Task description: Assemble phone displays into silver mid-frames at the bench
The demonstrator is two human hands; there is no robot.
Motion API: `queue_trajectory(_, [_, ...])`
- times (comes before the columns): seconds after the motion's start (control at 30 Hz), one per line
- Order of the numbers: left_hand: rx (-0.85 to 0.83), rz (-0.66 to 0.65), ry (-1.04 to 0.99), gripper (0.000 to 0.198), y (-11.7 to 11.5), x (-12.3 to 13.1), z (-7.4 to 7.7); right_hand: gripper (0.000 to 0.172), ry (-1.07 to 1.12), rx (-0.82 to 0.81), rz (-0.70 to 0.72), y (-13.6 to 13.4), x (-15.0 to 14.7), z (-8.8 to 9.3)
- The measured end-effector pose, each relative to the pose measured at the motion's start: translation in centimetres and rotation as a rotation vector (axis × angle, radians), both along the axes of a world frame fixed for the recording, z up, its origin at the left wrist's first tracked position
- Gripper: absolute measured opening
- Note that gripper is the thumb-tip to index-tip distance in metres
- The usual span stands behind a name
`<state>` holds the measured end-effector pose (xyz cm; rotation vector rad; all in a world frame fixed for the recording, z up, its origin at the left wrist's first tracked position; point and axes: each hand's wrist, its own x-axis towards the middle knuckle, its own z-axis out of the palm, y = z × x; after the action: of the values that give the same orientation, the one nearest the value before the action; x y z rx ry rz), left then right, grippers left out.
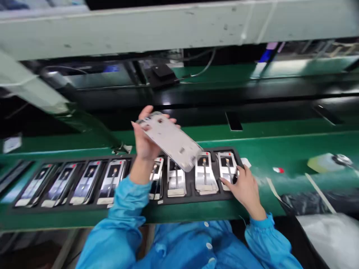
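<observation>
My left hand [146,144] is raised over the tray and closed around a pale phone housing [175,140]. The housing is tilted, its lower end blurred. In the long dark tray [189,192] lie silver phone screen assemblies with thin flex cables and red marks, some stacked. My right hand [246,188] is at the tray's right end, its thumb by the last screen assembly [226,168]. Its fingers are bent together around something small and dark at the slot's edge, which I cannot make out. My left forearm hides part of the tray.
Behind the green bench [283,149] runs a dark belt with a black phone [233,121] on it. A bottle [328,162] lies to the right, near black and white plastic bags. A pale beam [179,28] crosses above, and a slanted post [92,123] stands left.
</observation>
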<state>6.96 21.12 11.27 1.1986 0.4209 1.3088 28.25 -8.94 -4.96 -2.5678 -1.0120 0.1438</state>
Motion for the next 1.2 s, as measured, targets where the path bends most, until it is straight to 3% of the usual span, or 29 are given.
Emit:
queue_trajectory(0.07, [-0.227,-0.253,-0.148,0.085,-4.2,0.9,1.4,0.081,0.004,0.001,-0.007,0.1,0.4,-0.3])
queue_trajectory(0.17, [-0.371,-0.525,-0.264,0.076,-8.9,1.3,2.9,0.076,-0.002,0.026,-0.016,0.0,0.4,-0.6])
queue_trajectory(0.27, [-0.439,-0.703,-0.359,0.064,-11.1,0.7,3.4,0.065,-0.045,0.093,-0.033,-0.2,-0.2,-0.7])
queue_trajectory(0.37, [-0.506,-0.809,-0.374,0.057,-11.8,0.3,3.2,0.053,-0.134,0.154,-0.032,-0.2,-0.8,-0.8])
queue_trajectory(0.57, [-0.608,-0.906,-0.331,0.058,-12.6,-0.4,3.3,0.037,-0.179,0.239,0.023,-0.2,-0.8,0.7])
queue_trajectory(0.67, [-0.638,-0.947,-0.345,0.061,-12.7,-0.8,3.6,0.043,-0.067,0.319,0.038,-0.1,-0.4,1.7])
queue_trajectory(0.93, [-0.626,-0.955,-0.368,0.061,-12.9,-1.3,4.0,0.071,0.251,0.569,-0.130,0.2,-0.3,4.4])
queue_trajectory(1.2, [-0.645,-0.959,-0.396,0.069,-12.9,-1.6,4.0,0.071,0.471,0.741,-0.128,2.1,-3.0,6.8])
